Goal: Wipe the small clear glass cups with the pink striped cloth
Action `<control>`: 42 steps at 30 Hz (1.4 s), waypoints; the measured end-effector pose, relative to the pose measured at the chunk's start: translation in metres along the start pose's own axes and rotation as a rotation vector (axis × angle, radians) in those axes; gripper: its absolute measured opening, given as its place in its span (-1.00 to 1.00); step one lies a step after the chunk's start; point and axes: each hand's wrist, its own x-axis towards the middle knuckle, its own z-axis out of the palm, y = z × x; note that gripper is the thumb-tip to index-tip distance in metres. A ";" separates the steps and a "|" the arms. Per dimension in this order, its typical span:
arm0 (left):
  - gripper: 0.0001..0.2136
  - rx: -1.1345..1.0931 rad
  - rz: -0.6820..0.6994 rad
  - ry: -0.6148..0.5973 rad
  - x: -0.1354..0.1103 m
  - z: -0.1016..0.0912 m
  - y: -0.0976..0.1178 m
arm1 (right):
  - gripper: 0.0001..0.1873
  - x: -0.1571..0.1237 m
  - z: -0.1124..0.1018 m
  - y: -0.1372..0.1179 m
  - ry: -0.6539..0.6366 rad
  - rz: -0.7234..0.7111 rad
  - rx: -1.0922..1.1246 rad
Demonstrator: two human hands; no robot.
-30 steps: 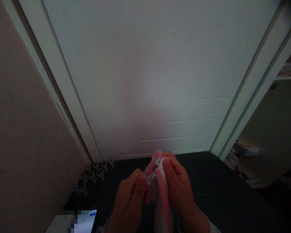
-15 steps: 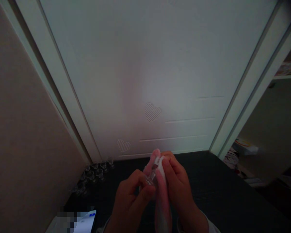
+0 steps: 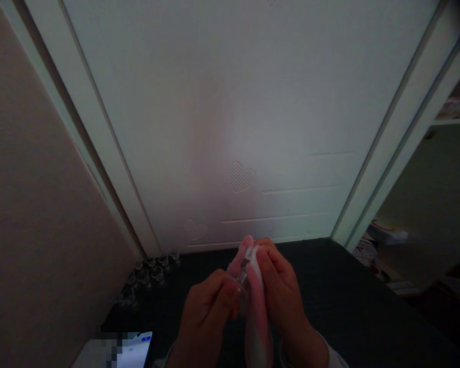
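Both my hands meet low in the middle of the view, above a dark table. My left hand is closed around a small clear glass, its fingers curled over the rim. My right hand is closed on a pink and white cloth, pressing it against the glass. The cloth hangs down between my wrists. Most of the glass is hidden by fingers and cloth.
Several small clear glasses stand in a cluster at the table's back left corner. A lit phone lies at the lower left. A white door with heart marks stands behind the table. Shelves with papers are at the right.
My left fingers have shifted slightly on the glass, turning it against the cloth. The hands stay in the same place.
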 end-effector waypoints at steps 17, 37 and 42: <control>-0.78 0.639 0.588 0.346 0.003 0.003 -0.009 | -0.64 0.006 -0.017 0.017 0.131 0.065 -0.059; -0.80 0.794 0.677 0.368 0.007 -0.001 -0.006 | -0.64 0.002 -0.012 0.014 0.108 -0.018 -0.136; -0.80 0.789 0.614 0.368 0.005 -0.002 -0.004 | -0.61 0.001 -0.012 0.013 0.085 -0.097 -0.189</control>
